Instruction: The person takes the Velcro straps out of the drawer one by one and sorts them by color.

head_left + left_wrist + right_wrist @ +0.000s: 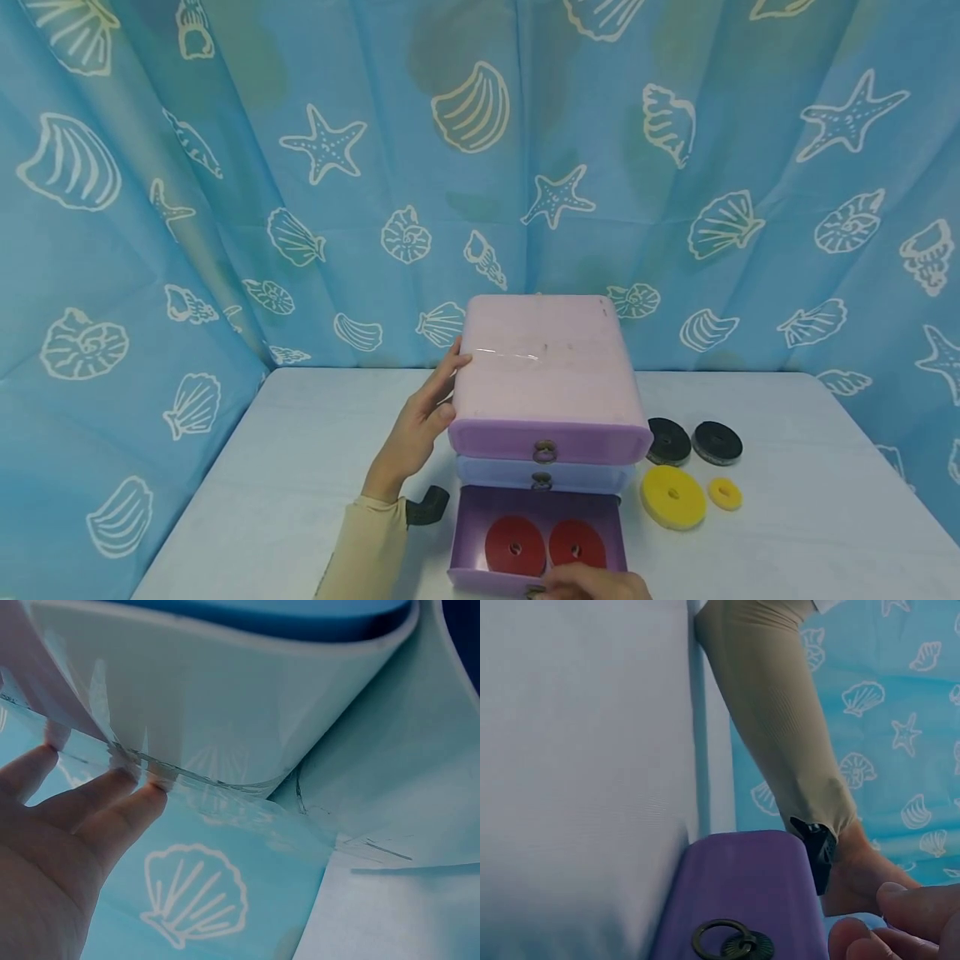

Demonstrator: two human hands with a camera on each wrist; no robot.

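A small cabinet [543, 367] with a pink top and stacked purple and blue drawers stands on the table. My left hand [420, 425] rests against its left side; in the left wrist view the fingers [135, 810] lie extended along the clear-taped wall. The bottom purple drawer [463, 533] is pulled out, with two red rolls [515, 546] flat inside. My right hand [596, 582] is at the drawer's front edge, fingers loosely bent. The right wrist view shows the metal ring pull [746, 943] free of the fingers. Whether they touch the drawer's rim is unclear.
Right of the cabinet lie two black rolls [717, 442], a large yellow roll [673, 497] and a small yellow ring [725, 493]. The white table [787, 517] ends against a blue seashell curtain [600, 250]. A black device [427, 505] is at the left wrist.
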